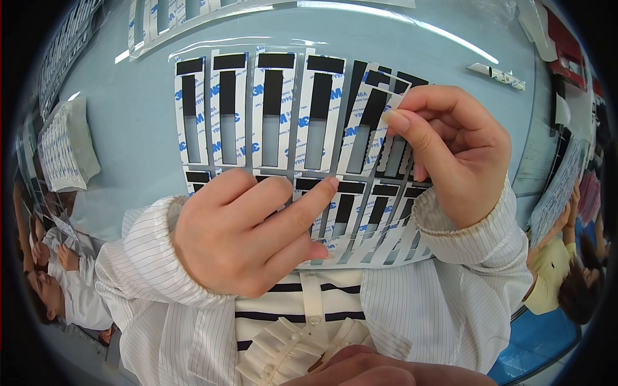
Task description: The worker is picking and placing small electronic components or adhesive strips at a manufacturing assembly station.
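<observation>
My right hand (460,145) pinches the upper right corner of a thin rectangular adhesive-tape frame (353,136) between thumb and index finger. White backing with blue print covers this frame, which is tilted over the right end of the upper row. Black-and-grey strips (272,90) with similar white frames lie side by side in two rows on a sheet before me. Over the lower row is my left hand (241,231), its index finger stretched out with the tip at the held frame's lower end. Its other fingers are loosely bent, hiding part of that row; I see nothing in them.
A stack of printed adhesive sheets (67,148) lies at the left. Another framed sheet (206,16) is at the far edge. A curled strip (497,76) rests at the far right of the pale blue table (135,122). Other people sit on both sides.
</observation>
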Tool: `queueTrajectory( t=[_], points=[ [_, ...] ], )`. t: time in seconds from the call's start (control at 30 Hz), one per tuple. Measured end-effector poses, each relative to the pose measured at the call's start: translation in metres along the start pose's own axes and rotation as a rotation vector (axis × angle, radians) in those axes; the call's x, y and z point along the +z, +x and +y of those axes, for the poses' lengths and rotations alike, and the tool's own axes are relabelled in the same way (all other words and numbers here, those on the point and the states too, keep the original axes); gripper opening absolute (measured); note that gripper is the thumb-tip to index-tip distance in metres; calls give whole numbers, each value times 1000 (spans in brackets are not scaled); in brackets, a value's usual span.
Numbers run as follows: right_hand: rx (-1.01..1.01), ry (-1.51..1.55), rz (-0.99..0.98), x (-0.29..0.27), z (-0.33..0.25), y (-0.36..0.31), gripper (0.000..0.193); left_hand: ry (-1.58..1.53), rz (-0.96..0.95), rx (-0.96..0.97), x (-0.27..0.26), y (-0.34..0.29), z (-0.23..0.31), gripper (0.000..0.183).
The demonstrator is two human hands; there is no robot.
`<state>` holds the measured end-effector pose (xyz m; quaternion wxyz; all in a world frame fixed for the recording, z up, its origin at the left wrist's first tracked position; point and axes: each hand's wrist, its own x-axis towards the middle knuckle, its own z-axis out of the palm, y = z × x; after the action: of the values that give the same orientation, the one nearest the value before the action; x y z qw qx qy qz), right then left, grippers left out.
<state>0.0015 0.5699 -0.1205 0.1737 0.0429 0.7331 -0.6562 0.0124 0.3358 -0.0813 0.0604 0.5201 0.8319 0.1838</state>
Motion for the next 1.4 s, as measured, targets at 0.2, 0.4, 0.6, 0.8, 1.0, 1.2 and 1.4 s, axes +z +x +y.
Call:
queueTrajectory(
  t=[0.2, 0.4, 0.6, 0.8, 1.0, 1.2, 1.4],
  points=[
    [2, -10, 11, 1, 0, 0, 13, 0, 2, 7, 0, 1, -1, 45],
    [-15, 4, 16, 1, 2, -1, 13, -2, 7, -2, 0, 0, 1, 44],
    [-31, -11, 7, 1, 3, 0, 14, -4, 5, -16, 1, 1, -1, 46],
    [-41, -35, 12, 2, 1, -1, 14, -21, -15, -23, 2, 2, -1, 45],
    [-55, -54, 18, 2, 2, -1, 14, -23, -11, -25, 4, 1, 0, 44],
    [-87, -127, 30, 3, 3, -3, 14, -36, -16, -14, 7, 2, -1, 43],
    [-86, -137, 42, 4, 2, -4, 13, -9, -27, 2, 9, 2, 0, 43]
  ],
)
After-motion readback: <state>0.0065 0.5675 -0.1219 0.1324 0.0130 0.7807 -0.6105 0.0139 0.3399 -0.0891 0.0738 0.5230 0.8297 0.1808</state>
